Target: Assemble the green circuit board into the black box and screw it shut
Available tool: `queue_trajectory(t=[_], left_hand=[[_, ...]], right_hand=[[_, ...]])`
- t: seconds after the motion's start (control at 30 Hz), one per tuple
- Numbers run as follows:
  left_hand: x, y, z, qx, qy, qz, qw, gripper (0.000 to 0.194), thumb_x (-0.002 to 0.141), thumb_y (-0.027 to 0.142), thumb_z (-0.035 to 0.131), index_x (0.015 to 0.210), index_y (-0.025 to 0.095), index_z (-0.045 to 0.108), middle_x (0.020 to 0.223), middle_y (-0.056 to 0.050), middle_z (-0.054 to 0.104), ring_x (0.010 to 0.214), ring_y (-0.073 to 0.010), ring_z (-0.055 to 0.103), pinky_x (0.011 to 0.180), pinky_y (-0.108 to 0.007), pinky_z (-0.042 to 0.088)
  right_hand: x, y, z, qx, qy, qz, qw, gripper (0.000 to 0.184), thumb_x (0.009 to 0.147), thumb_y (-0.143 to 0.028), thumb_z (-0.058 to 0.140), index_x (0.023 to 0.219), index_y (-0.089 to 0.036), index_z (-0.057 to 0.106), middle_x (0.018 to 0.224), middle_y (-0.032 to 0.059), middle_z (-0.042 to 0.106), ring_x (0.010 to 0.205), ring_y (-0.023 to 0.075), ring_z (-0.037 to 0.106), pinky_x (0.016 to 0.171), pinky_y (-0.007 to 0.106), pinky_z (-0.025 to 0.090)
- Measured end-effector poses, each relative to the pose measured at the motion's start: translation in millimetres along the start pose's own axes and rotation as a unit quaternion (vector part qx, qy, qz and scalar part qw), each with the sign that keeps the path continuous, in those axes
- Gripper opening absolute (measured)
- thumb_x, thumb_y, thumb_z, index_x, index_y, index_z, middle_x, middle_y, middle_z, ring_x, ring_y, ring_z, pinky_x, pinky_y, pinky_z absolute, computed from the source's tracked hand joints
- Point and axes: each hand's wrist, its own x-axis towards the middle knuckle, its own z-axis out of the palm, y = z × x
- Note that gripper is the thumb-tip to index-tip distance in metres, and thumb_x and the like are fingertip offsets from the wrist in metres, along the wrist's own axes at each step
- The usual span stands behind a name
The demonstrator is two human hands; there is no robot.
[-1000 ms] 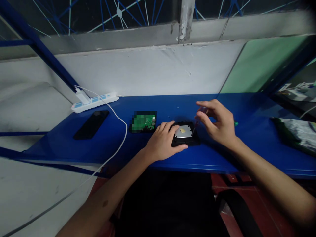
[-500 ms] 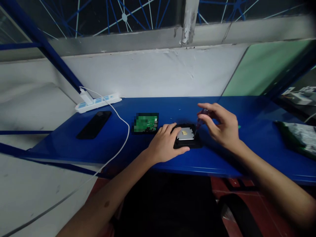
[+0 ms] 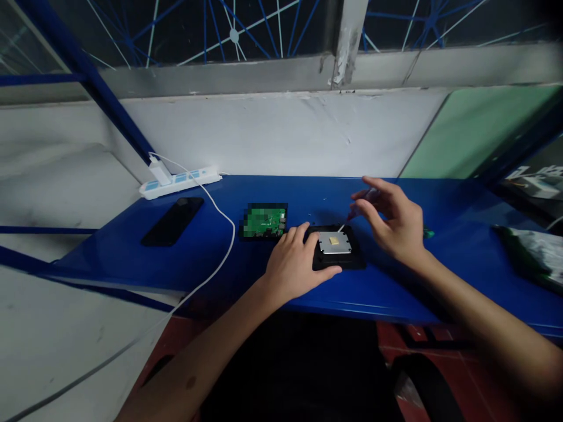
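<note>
Two bare hands, one device and one tool, on a blue table (image 3: pixel 290 189); clock directions are taken from the device, with 12 at the wall.

Item: open black device housing (image 3: pixel 358 259), lying flat on the table. Fitted with a silver metal plate (image 3: pixel 328 246); a small yellow pad (image 3: pixel 334 241) sits at its middle.

Item: left hand (image 3: pixel 288 264), at 9 o'clock. Fingers moderately spread, palm down, over the housing's 9 o'clock end; thumb extended along its 6 o'clock edge. Not closed round anything.

Item: right hand (image 3: pixel 398 225), at 2 o'clock, raised. Thumb and fingers pinched about the handle of a screwdriver (image 3: pixel 368 197), index finger extended above. Handle purplish; shaft slanting down to the plate's 12 o'clock edge. Exact contact at the tip too small to tell.

Item: green circuit board (image 3: pixel 269 223) in a black case half, at 10 o'clock, just beside the left hand; its outer end pixelated.

Item: black smartphone (image 3: pixel 173 221), flat, well apart at 9 o'clock.

Item: white power strip (image 3: pixel 193 177), at 10 o'clock, with a white charger (image 3: pixel 160 171) plugged in; white cable (image 3: pixel 232 225) curving down over the table's near edge.

Item: small green object (image 3: pixel 428 232), at 3 o'clock, partly hidden behind the right hand.

Item: silver-and-green packet (image 3: pixel 536 252), farther out at 3 o'clock.
</note>
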Motion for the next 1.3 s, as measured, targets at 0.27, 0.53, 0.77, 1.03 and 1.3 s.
queue_trajectory(t=[0.27, 0.53, 0.77, 1.03, 1.3], left_hand=[[1.6, 2.4, -2.3, 0.0, -0.008, 0.006, 1.0, 0.073, 0.086, 0.073, 0.06, 0.13, 0.015, 0.055, 0.144, -0.02, 0.055, 0.132, -0.0366, 0.053, 0.109, -0.051, 0.046], [-0.7, 4.6, 1.3, 0.01, -0.012, 0.007, 1.0, 0.077, 0.089, 0.075, 0.054, 0.132, 0.011, 0.055, 0.148, -0.023, 0.052, 0.135, -0.0378, 0.051, 0.112, -0.051, 0.043], [-3.1, 5.9, -0.3, 0.004, -0.025, 0.004, 1.0, 0.075, 0.091, 0.072, 0.055, 0.133, 0.011, 0.055, 0.151, -0.024, 0.05, 0.14, -0.0383, 0.048, 0.114, -0.051, 0.042], [-6.2, 3.8, -5.9, -0.035, -0.048, 0.001, 0.998, 0.065, 0.093, 0.067, 0.057, 0.131, 0.013, 0.054, 0.156, -0.023, 0.043, 0.146, -0.0382, 0.041, 0.114, -0.054, 0.042], [-6.7, -0.3, -7.4, -0.056, -0.052, -0.004, 0.997, 0.06, 0.093, 0.06, 0.061, 0.129, 0.013, 0.054, 0.157, -0.022, 0.042, 0.148, -0.0358, 0.038, 0.118, -0.052, 0.039]], right_hand=[[19.3, 13.7, 29.0, -0.011, -0.005, 0.066, 0.998, 0.034, 0.09, -0.037, 0.07, 0.121, -0.025, 0.059, 0.098, 0.0041, 0.078, 0.08, 0.0177, 0.077, 0.076, 0.034, 0.063], [11.3, 28.9, 36.2, 0.024, -0.004, 0.102, 0.994, 0.032, 0.092, -0.034, 0.067, 0.121, -0.025, 0.057, 0.099, 0.0044, 0.076, 0.082, 0.0189, 0.077, 0.08, 0.039, 0.064], [9.6, 23.1, 35.6, 0.047, 0.019, 0.111, 0.993, 0.031, 0.09, -0.032, 0.069, 0.119, -0.025, 0.059, 0.097, 0.0036, 0.076, 0.081, 0.0191, 0.076, 0.079, 0.04, 0.065], [10.2, 19.6, 18.6, 0.074, 0.071, 0.116, 0.988, 0.032, 0.086, -0.031, 0.075, 0.115, -0.026, 0.062, 0.088, 0.0019, 0.075, 0.07, 0.0166, 0.073, 0.072, 0.037, 0.064], [10.0, 11.6, 17.0, 0.12, 0.06, 0.123, 0.983, 0.028, 0.087, -0.034, 0.074, 0.111, -0.026, 0.062, 0.082, 0.0003, 0.072, 0.068, 0.0161, 0.073, 0.066, 0.033, 0.064]])
